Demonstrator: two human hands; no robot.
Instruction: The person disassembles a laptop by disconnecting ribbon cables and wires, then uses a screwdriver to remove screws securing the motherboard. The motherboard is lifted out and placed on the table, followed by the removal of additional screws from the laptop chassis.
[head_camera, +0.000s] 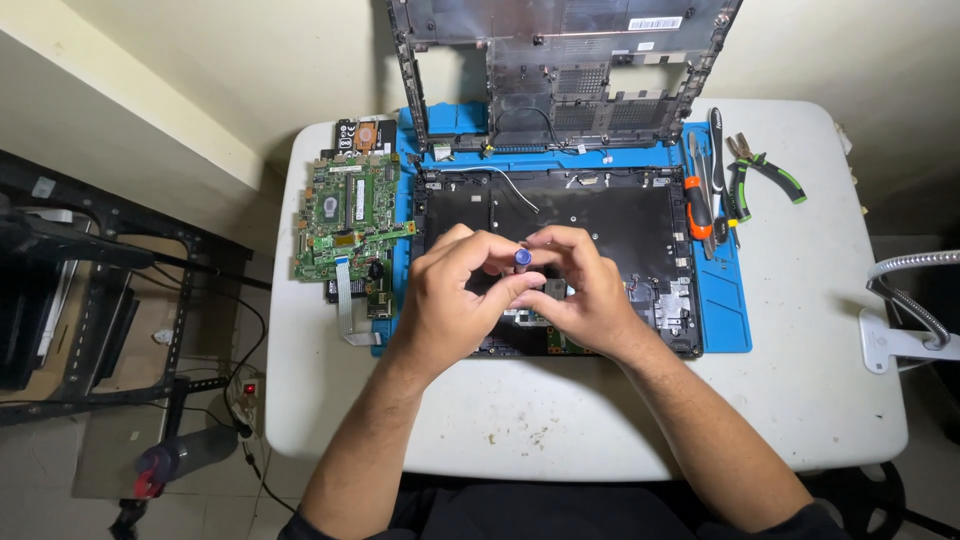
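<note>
While both hands meet over the middle of an opened laptop, the left hand (450, 290) and right hand (585, 285) pinch a small blue-capped cylinder (522, 258) between their fingertips, fingers curled close around it; it may be a small screwdriver seen end on, though the view is too tight to be sure. The cylinder sits just above the black laptop base (560, 215), which lies stripped on a blue repair mat (725, 300). Behind the base, the removed bottom cover (560, 60) stands tilted up against the wall. To the left, touching the mat's edge, a green motherboard (350, 215) rests on the white table (790, 400), a pale ribbon cable (345, 300) trailing from its lower side. On the mat's right strip lie an orange-handled screwdriver (698, 205) and a dark tool beside it, with green-handled pliers (765, 170) just off the mat. A flexible lamp arm (905, 295) curves in at the table's right edge. A black rack (100, 300) stands well apart on the left.
</note>
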